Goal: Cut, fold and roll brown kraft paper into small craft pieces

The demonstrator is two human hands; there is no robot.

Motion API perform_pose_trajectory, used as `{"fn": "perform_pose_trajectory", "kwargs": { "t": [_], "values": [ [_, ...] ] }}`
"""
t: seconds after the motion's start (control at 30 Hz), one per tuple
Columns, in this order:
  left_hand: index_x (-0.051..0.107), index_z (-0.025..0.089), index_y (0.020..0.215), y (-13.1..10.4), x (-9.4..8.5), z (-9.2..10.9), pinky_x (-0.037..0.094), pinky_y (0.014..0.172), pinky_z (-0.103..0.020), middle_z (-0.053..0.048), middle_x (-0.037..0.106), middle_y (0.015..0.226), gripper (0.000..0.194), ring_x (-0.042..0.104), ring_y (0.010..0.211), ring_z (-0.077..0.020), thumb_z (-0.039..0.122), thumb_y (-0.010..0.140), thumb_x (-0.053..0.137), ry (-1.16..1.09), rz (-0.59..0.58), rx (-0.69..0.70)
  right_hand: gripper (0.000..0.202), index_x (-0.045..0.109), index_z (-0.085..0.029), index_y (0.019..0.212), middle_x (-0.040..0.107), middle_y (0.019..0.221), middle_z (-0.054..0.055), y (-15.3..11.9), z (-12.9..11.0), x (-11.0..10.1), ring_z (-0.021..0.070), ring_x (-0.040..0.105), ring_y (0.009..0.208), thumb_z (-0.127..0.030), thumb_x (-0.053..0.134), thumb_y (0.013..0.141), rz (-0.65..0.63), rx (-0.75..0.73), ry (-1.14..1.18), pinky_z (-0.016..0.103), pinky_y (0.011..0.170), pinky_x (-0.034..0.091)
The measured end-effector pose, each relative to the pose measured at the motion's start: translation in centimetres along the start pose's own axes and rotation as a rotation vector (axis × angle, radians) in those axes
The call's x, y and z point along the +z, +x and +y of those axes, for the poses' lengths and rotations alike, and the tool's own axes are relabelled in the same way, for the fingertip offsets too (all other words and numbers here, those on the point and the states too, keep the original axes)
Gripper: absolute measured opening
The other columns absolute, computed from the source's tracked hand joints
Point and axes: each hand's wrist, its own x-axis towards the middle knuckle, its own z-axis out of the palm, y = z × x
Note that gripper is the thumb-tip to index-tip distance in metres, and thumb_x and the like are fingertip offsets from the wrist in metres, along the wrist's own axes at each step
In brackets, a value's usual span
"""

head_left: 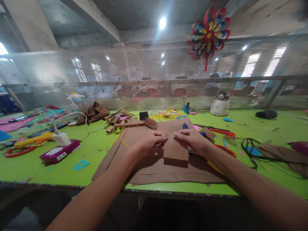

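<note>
Between my two hands is a folded piece of brown paper [176, 149], raised a little over a large brown paper sheet [146, 171] on the green table. My left hand [154, 140] pinches the paper's upper left edge between thumb and fingers. At its upper right edge, my right hand [191, 139] pinches it too. The lower end of the folded paper hangs toward me and casts a shadow on the sheet. Just behind the sheet lie several rolled brown paper tubes [117, 121], one with a fanned, pleated end [150, 123].
Left stand a purple power strip [60, 150] with a white plug and yellow-handled scissors [33, 140]. To the right lie red-handled scissors [221, 132], a black cord [250, 150] and brown paper scraps [284, 155]. A white bottle [219, 104] stands by the perforated screen [144, 93].
</note>
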Motion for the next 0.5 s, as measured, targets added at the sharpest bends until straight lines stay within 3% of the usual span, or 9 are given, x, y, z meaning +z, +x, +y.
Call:
{"fn": "perform_pose_trajectory", "kwargs": {
  "t": [0.17, 0.3, 0.5],
  "values": [
    [0.051, 0.017, 0.058, -0.08, 0.36, 0.51, 0.032, 0.053, -0.025, 0.001, 0.049, 0.053, 0.019, 0.042, 0.052, -0.0100, 0.029, 0.072, 0.058, -0.022, 0.059, 0.017, 0.030, 0.063, -0.017, 0.060, 0.044, 0.045, -0.005, 0.04, -0.13, 0.13, 0.0069, 0.030, 0.044, -0.045, 0.072, 0.063, 0.062, -0.055, -0.087, 0.024, 0.045, 0.022],
    [0.051, 0.016, 0.058, 0.02, 0.46, 0.56, 0.030, 0.054, -0.025, 0.001, 0.046, 0.054, 0.017, 0.041, 0.053, -0.0095, 0.024, 0.071, 0.057, 0.000, 0.132, 0.062, 0.028, 0.065, -0.016, 0.063, 0.047, 0.050, -0.004, 0.21, -0.04, 0.10, 0.0074, 0.033, 0.047, -0.043, 0.073, 0.062, 0.136, -0.085, -0.060, 0.025, 0.047, 0.024],
    [0.050, 0.016, 0.059, 0.35, 0.31, 0.31, 0.029, 0.054, -0.025, 0.001, 0.045, 0.057, 0.015, 0.038, 0.054, -0.0093, 0.023, 0.072, 0.055, -0.018, 0.144, 0.124, 0.029, 0.066, -0.015, 0.066, 0.047, 0.050, -0.005, 0.25, -0.09, -0.19, 0.0074, 0.034, 0.049, -0.041, 0.075, 0.059, 0.193, -0.132, -0.028, 0.025, 0.049, 0.025]
  ]
}}
